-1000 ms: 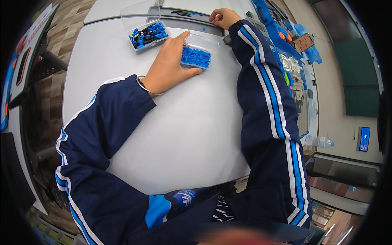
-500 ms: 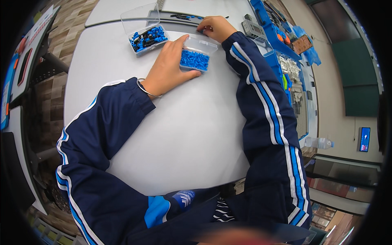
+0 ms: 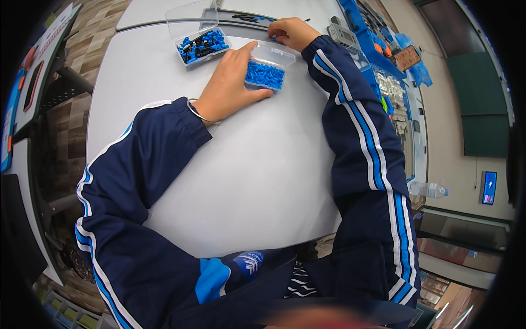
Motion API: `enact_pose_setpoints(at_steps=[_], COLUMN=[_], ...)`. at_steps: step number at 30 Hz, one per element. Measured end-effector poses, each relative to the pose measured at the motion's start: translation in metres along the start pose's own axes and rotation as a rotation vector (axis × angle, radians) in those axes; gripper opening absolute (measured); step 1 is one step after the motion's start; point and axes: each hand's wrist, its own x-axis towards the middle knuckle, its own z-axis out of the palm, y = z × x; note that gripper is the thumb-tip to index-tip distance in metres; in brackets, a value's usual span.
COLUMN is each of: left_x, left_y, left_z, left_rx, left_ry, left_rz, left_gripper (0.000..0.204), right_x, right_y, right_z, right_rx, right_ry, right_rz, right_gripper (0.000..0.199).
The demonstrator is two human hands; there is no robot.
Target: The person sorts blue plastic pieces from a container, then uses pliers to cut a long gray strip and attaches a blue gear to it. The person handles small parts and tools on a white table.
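A small clear plastic box full of blue pieces (image 3: 265, 74) lies on the white table (image 3: 241, 175), its lid (image 3: 274, 52) swung open. My left hand (image 3: 229, 82) grips that box from its left side. Just beyond the lid, my right hand (image 3: 291, 32) has its fingers curled and pinched on a small blue piece at the table's far edge. A second clear box (image 3: 201, 45) with mixed blue and black pieces stands open to the left of my left hand.
Blue trays and grey parts (image 3: 378, 49) crowd the table's right side. A clear water bottle (image 3: 430, 189) lies beyond the right edge. Another desk with papers (image 3: 33, 82) stands at the far left.
My right hand has slid left along the far edge toward the blue-piece box. The box and my left hand have shifted a little toward me.
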Motion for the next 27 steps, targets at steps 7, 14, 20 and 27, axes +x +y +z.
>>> enact_pose_setpoints(at_steps=[7, 14, 20, 27], left_x=[0.001, 0.0, 0.001, -0.002], left_y=[0.003, 0.003, 0.003, 0.001], left_z=[-0.002, -0.002, -0.004, 0.0], left_rx=[-0.011, -0.021, -0.032, -0.035], left_ry=[0.005, 0.001, 0.022, 0.022], left_rz=[-0.007, -0.01, 0.01, -0.007], left_gripper=[0.099, 0.099, 0.097, 0.098], right_x=[0.004, 0.006, -0.008, -0.089], right_y=[0.001, 0.006, -0.025, -0.119], right_z=[-0.009, -0.003, -0.015, -0.058], right_rx=[0.025, 0.038, 0.262, 0.421], right_ry=[-0.065, -0.002, 0.181, 0.237], right_rz=[-0.036, -0.185, 0.07, -0.052], right_gripper=[0.025, 0.018, 0.015, 0.013])
